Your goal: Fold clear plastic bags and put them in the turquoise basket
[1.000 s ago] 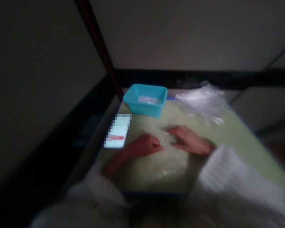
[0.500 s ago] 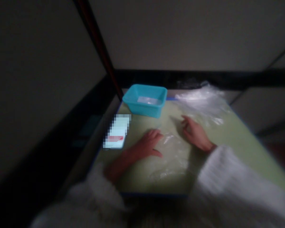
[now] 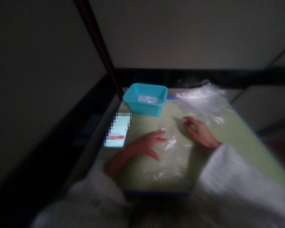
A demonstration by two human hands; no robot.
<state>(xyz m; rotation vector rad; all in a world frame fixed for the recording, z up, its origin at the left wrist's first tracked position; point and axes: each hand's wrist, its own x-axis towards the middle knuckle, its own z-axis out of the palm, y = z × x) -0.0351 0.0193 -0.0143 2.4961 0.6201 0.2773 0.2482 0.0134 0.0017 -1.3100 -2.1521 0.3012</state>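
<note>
A clear plastic bag (image 3: 172, 158) lies spread on the pale green table (image 3: 137, 177), in front of me. My left hand (image 3: 150, 145) rests at the bag's left side with its fingers spread, touching the plastic and holding nothing. To the right of the bag is my right hand (image 3: 199, 131), its thumb and index finger curled together in a pinch. Whether anything small is between those fingertips is too blurred to make out.
A turquoise basket (image 3: 144, 108) with a pale flat item inside stands at the back left. Near the left edge lies a lit phone (image 3: 118, 131). Crumpled clear plastic bags (image 3: 204, 98) are piled at the back right. Walls rise behind the table.
My left hand's fingers have spread wider and reach slightly further right over the bag. The plastic has shifted and wrinkled differently. My right hand has moved a little right, its fingertips closer together.
</note>
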